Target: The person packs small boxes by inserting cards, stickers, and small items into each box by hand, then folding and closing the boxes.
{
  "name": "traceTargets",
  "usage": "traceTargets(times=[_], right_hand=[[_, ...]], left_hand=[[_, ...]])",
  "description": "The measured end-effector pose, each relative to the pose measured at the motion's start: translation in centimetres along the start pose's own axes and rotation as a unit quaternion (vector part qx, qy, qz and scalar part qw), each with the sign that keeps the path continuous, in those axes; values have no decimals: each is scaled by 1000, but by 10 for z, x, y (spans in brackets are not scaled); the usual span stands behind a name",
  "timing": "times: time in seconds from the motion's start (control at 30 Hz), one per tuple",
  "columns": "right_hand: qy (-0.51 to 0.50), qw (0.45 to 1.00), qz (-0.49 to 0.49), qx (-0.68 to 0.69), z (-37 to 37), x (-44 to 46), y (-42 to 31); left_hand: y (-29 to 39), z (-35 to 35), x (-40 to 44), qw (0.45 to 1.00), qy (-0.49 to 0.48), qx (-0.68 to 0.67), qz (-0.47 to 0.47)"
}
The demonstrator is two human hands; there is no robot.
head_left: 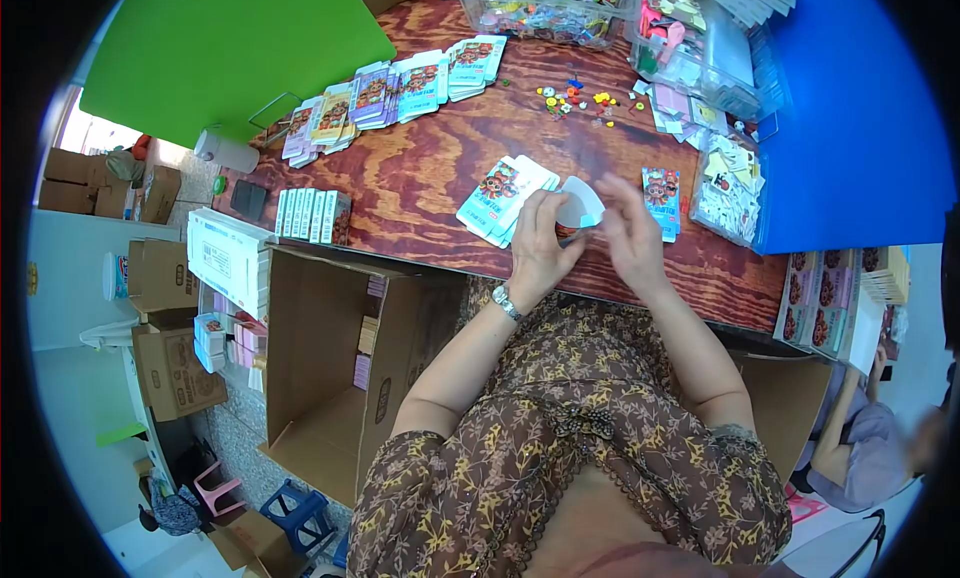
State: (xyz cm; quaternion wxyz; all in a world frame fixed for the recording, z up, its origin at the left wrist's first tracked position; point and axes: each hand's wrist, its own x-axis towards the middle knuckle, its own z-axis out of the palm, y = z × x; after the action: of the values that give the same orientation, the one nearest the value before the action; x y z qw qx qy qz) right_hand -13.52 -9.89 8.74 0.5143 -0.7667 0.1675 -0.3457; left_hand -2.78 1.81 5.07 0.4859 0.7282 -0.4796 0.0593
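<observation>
Curling round a small white-lined thin-card box (581, 193), the left hand's (541, 246) fingers grip it over the red-brown wood-grained table (420, 193). The right hand (632, 240) is at its other side, too blurred to tell whether it pinches. Opening out the box seems underway; next calls for holding it steady. Flat light-blue printed cartons (497, 206) lie alongside.

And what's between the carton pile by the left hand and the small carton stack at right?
In the head view: the left hand, holding a carton, then the right hand, blurred, over the tabletop.
</observation>
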Motion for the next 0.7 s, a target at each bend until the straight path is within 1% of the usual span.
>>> traceTargets(times=[0.03,0.07,0.17,0.27,0.3,0.4,0.5,0.57,0.7], right_hand=[[20,994,81,74,0,1,1],[42,975,161,148,1,1,3],[-32,971,169,165,0,-3,22],[-58,969,150,185,5,-4,16],[-52,972,150,174,6,-4,11],[-36,983,139,117,8,-1,1],[-27,991,121,41,9,-2,4],[-13,992,127,17,11,-2,4],[-5,995,90,-52,14,-3,0]], left_hand=[[0,1,-1,1000,0,10,3],[1,1,-2,1000,-1,20,6],[2,1,-3,998,-17,52,15],[-1,0,-3,998,-10,56,27],[-1,0,-3,998,-5,52,33],[-2,4,-8,999,-11,35,-8],[3,2,-5,997,6,79,11],[3,0,-5,996,-2,87,18],[0,0,-7,991,-19,125,45]])
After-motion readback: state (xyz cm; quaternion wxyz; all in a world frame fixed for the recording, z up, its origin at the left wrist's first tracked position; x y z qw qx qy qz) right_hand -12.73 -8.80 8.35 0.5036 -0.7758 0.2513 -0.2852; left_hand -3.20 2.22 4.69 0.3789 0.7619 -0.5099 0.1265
